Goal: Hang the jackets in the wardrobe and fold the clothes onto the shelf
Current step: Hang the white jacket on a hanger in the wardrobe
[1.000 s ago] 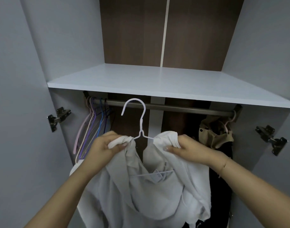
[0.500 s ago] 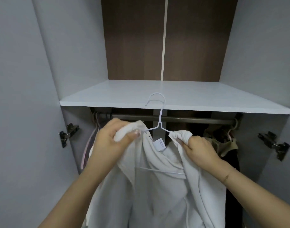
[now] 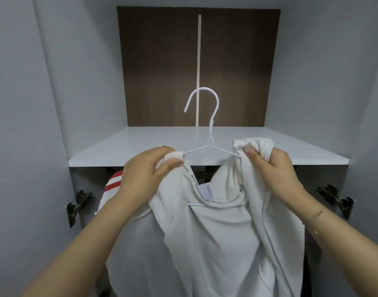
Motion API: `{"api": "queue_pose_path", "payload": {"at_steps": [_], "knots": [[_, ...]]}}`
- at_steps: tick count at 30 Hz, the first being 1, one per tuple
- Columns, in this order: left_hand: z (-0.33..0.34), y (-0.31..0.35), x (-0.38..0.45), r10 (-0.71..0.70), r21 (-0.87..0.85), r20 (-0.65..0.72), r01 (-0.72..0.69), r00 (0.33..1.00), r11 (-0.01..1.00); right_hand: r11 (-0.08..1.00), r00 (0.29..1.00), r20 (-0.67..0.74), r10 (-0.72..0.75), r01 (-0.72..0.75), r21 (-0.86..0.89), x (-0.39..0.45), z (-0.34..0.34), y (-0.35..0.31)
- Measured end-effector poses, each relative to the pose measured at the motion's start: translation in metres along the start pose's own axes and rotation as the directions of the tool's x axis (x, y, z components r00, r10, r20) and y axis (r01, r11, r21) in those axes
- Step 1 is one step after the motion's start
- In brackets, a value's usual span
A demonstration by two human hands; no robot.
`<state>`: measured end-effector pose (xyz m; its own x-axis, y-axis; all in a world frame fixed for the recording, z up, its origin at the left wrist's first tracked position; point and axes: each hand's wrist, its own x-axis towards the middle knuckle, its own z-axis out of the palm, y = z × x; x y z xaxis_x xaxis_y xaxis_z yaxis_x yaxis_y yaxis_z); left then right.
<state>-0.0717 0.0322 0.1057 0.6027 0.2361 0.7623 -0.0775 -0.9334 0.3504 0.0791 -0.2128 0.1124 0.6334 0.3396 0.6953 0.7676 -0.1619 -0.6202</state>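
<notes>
Nearest the camera, 2 bare forearms reach forward and up from the lower corners of the view. A thin bracelet [image 3: 318, 214] sits on the right wrist.

The white jacket [image 3: 215, 236] hangs between the forearms, in front of the wardrobe opening and below the shelf edge. Its body drapes down out of the frame. A white label [image 3: 205, 190] shows inside the collar. A cuff with red and white stripes [image 3: 113, 182] shows to the left, behind the left hand.

The left hand [image 3: 147, 174] has its fingers curled around a bunched fold of the jacket's left shoulder, with the thumb pressed on top of the cloth. The right hand [image 3: 273, 166] has its fingers curled tightly around the bunched right shoulder, held slightly higher than the left.

The white wire hanger [image 3: 210, 133] sits inside the jacket. Its 2 arms run into the cloth at each hand, and part of its lower bar shows below the label. Its hook stands upright above the collar, free of any support.

Behind the hands, the pale shelf [image 3: 119, 151] spans the wardrobe. 1 metal hinge [image 3: 76, 205] is fixed on the left side panel and 1 hinge [image 3: 338, 200] on the right.

Farthest back, a dark brown back panel [image 3: 158, 67] with a pale vertical strip at its centre rises above the shelf.
</notes>
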Motion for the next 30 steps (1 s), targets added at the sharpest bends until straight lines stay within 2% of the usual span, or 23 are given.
{"api": "queue_pose_path", "payload": {"at_steps": [5, 10, 19, 22, 26, 30], "knots": [[-0.003, 0.008, 0.070, -0.047, -0.135, -0.097, 0.034, 0.994, 0.990, 0.993, 0.986, -0.147, -0.075, 0.060, -0.103, 0.074, -0.008, -0.018], [0.000, 0.007, 0.152, -0.049, -0.193, -0.087, 0.031, 0.995, 0.981, 0.997, 0.969, -0.234, -0.083, 0.079, -0.025, 0.157, -0.012, -0.021], [0.040, -0.017, 0.310, -0.045, -0.039, -0.182, 0.039, 0.982, 0.998, 0.947, 0.893, -0.353, -0.278, 0.193, -0.255, 0.316, 0.009, 0.020], [0.074, -0.045, 0.337, -0.104, -0.002, -0.095, 0.104, 0.990, 0.995, 0.948, 0.928, -0.277, -0.250, 0.176, -0.267, 0.347, 0.030, 0.054], [0.132, -0.100, 0.328, -0.178, 0.087, 0.041, 0.174, 0.983, 0.981, 0.953, 0.979, -0.033, -0.202, 0.188, -0.239, 0.340, 0.071, 0.123], [0.170, -0.135, 0.315, -0.228, 0.190, 0.184, 0.193, 0.956, 0.963, 0.930, 0.939, 0.248, -0.238, 0.294, -0.220, 0.313, 0.103, 0.178]]}}
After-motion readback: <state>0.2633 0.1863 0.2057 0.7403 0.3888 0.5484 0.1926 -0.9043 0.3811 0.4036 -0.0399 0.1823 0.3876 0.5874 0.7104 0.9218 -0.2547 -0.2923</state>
